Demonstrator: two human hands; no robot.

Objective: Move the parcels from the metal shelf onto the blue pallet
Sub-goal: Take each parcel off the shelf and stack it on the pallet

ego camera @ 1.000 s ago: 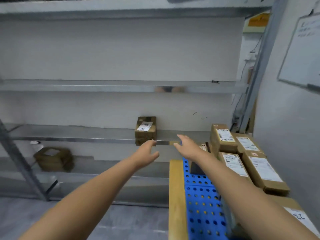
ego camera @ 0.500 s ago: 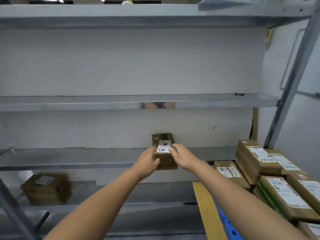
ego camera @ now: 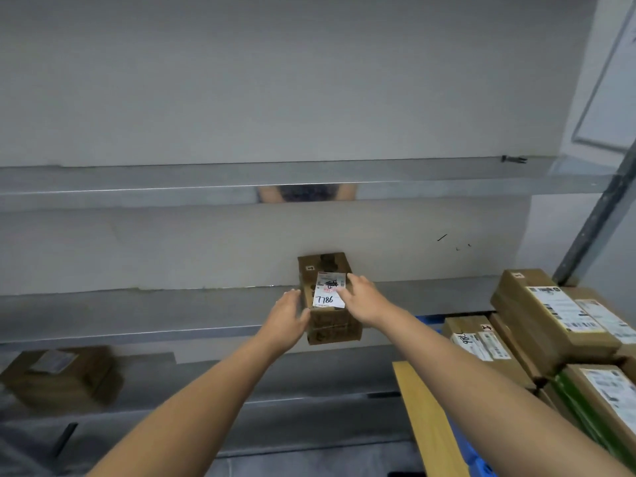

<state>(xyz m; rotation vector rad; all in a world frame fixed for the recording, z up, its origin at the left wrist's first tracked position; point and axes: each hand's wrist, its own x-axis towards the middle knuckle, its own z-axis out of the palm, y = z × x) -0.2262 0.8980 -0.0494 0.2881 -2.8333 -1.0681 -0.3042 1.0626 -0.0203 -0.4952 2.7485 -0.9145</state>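
Note:
A small brown cardboard parcel with a white label reading 7786 sits at the front edge of the middle metal shelf. My left hand presses its left side and my right hand lies on its top right, over the label's edge. The parcel's front end juts past the shelf lip. A second brown parcel rests on the lower shelf at far left. Only a sliver of the blue pallet shows at the bottom right, under stacked parcels.
A yellow wooden board runs along the pallet's left side. A grey shelf upright rises at the right, with a whiteboard on the wall behind. The upper shelf holds nothing in view.
Both hands went from reaching in open air to closing on the labelled parcel. The parcel now sits farther forward over the shelf lip, and the view has moved closer.

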